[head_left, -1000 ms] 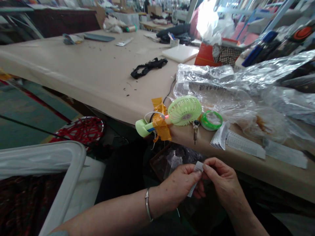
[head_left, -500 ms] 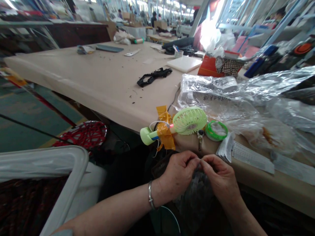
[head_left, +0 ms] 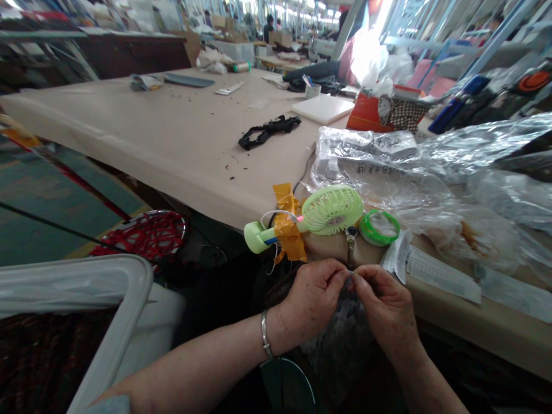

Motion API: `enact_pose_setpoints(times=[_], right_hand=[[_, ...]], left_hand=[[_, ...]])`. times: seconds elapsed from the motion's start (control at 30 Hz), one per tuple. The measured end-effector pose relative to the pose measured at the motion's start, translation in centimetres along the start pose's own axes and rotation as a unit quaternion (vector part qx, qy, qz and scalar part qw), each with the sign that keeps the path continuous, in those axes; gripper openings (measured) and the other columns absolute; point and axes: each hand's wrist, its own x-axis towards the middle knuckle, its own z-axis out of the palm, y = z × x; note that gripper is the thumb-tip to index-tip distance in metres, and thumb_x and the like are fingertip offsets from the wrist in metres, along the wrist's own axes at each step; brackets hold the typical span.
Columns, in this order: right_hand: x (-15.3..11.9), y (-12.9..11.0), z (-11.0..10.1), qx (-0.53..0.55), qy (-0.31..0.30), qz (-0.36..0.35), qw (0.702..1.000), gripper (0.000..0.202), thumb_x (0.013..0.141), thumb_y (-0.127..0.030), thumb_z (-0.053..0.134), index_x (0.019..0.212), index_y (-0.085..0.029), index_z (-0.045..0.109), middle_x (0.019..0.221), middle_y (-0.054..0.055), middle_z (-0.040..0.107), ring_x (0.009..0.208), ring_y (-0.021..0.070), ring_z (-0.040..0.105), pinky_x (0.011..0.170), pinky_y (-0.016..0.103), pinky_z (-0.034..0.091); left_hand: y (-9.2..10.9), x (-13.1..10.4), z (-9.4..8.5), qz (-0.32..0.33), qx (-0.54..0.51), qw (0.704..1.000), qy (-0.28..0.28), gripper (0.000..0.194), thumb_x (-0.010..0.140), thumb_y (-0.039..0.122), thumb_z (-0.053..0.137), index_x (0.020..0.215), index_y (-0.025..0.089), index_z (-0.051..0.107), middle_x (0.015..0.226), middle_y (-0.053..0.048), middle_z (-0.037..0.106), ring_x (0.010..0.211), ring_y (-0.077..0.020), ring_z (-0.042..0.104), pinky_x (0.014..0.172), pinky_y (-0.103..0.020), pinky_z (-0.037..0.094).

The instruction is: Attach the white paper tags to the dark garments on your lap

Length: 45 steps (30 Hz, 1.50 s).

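My left hand (head_left: pixel 313 296) and my right hand (head_left: pixel 386 307) meet fingertip to fingertip just off the table's front edge. Each is closed in a pinch; a tiny pale bit shows between the tips, too small to name. Below them hangs greyish, semi-clear material (head_left: pixel 340 339), and I cannot tell whether it joins what the fingers pinch. Just beyond the hands a green handheld fan (head_left: pixel 332 210) is fixed at the edge with orange tape (head_left: pixel 290 230). Right of it are a small metal fitting with a dark knob (head_left: pixel 351 244) and a green-rimmed round tub (head_left: pixel 379 227) with white stuff inside.
Clear plastic bags (head_left: pixel 388 167) and printed paper strips (head_left: pixel 444 275) cover the right of the table (head_left: pixel 172 144). A black strappy piece (head_left: pixel 267 132) lies mid-table. At lower left stand a white bin (head_left: pixel 138 287) with dark contents and a basket of red strips (head_left: pixel 150 233).
Both hands stay pinched together, with the fingertips slightly higher and a little more of the pale bit showing. The view has shifted slightly; the things on the table lie as before.
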Motion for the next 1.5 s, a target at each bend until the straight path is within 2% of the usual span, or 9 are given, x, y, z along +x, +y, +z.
enact_pose_setpoints(times=[0.53,0.67,0.77,0.87,0.97,1.07,1.13,1.37,1.5], right_hand=[[0.2,0.4,0.1,0.011,0.014,-0.013,1.000,0.016,0.085,-0.033,0.058,0.077,-0.020,0.062,0.063,-0.002,0.061,0.060,0.0120,0.057,0.055,0.022,0.045],[-1.1,0.3,-0.5,-0.011,-0.022,-0.015,1.000,0.015,0.087,-0.034,0.059,0.084,-0.020,0.064,0.069,-0.001,0.066,0.064,0.0137,0.062,0.057,0.022,0.049],[-2.5,0.3,-1.8,-0.069,-0.032,-0.069,0.995,0.011,0.087,-0.030,0.059,0.094,-0.022,0.064,0.074,-0.002,0.069,0.064,0.0130,0.065,0.060,0.021,0.051],[-3.1,0.8,-4.0,-0.176,0.007,-0.163,0.971,0.008,0.088,-0.023,0.058,0.095,-0.022,0.062,0.081,0.000,0.068,0.071,0.0133,0.066,0.069,0.022,0.052],[-2.2,2.0,-6.1,-0.302,0.084,-0.235,0.920,0.017,0.087,-0.023,0.059,0.104,-0.018,0.063,0.094,0.007,0.066,0.090,0.0213,0.063,0.085,0.035,0.050],[-0.9,3.3,-7.1,-0.413,0.120,-0.265,0.863,0.030,0.086,-0.026,0.061,0.113,-0.014,0.063,0.106,0.013,0.065,0.104,0.0308,0.057,0.093,0.048,0.045],[-0.4,3.9,-7.1,-0.441,0.124,-0.280,0.844,0.027,0.086,-0.024,0.062,0.112,-0.014,0.064,0.107,0.012,0.066,0.107,0.0318,0.056,0.095,0.050,0.043],[-0.6,5.0,-7.0,-0.393,0.143,-0.323,0.849,0.018,0.084,-0.014,0.063,0.101,-0.017,0.067,0.096,0.008,0.069,0.101,0.0279,0.058,0.092,0.050,0.044],[-0.8,4.3,-7.6,-0.354,0.154,-0.325,0.863,0.013,0.084,-0.011,0.064,0.094,-0.018,0.066,0.091,0.007,0.068,0.099,0.0263,0.059,0.091,0.049,0.045]], left_hand=[[-0.2,0.7,0.0,0.007,-0.002,1.000,0.004,0.025,0.089,0.024,0.048,0.071,0.017,0.063,0.064,0.002,0.060,0.061,-0.0091,0.051,0.058,-0.019,0.036],[0.0,-0.3,-0.2,0.002,-0.002,1.000,-0.010,0.023,0.090,0.024,0.048,0.074,0.017,0.063,0.068,0.002,0.062,0.063,-0.0089,0.053,0.061,-0.018,0.038],[-0.4,-1.1,-0.3,-0.012,0.010,1.000,-0.027,0.025,0.091,0.024,0.047,0.075,0.017,0.065,0.069,0.001,0.064,0.064,-0.0099,0.054,0.062,-0.019,0.039],[-1.6,-1.5,-0.3,-0.022,0.030,0.998,-0.047,0.021,0.090,0.025,0.049,0.088,0.018,0.069,0.081,-0.001,0.069,0.075,-0.0133,0.060,0.069,-0.021,0.042],[-3.1,-1.7,0.1,-0.032,0.056,0.997,-0.051,0.025,0.086,0.027,0.054,0.105,0.019,0.068,0.098,-0.005,0.071,0.090,-0.0184,0.063,0.081,-0.026,0.044],[-3.9,-2.1,0.8,-0.050,0.077,0.994,-0.055,0.027,0.085,0.025,0.054,0.106,0.017,0.069,0.099,-0.008,0.072,0.092,-0.0206,0.064,0.083,-0.030,0.045],[-3.9,-2.4,1.1,-0.062,0.078,0.993,-0.065,0.026,0.084,0.025,0.053,0.102,0.016,0.070,0.097,-0.008,0.073,0.089,-0.0207,0.065,0.082,-0.030,0.046],[-2.3,-2.7,2.0,-0.072,0.014,0.991,-0.109,0.022,0.084,0.022,0.050,0.085,0.016,0.072,0.080,-0.004,0.071,0.076,-0.0155,0.062,0.071,-0.024,0.044],[-0.9,-2.1,3.5,-0.137,-0.094,0.976,-0.138,0.017,0.080,0.021,0.054,0.077,0.015,0.069,0.071,-0.002,0.066,0.068,-0.0134,0.057,0.065,-0.023,0.041]])
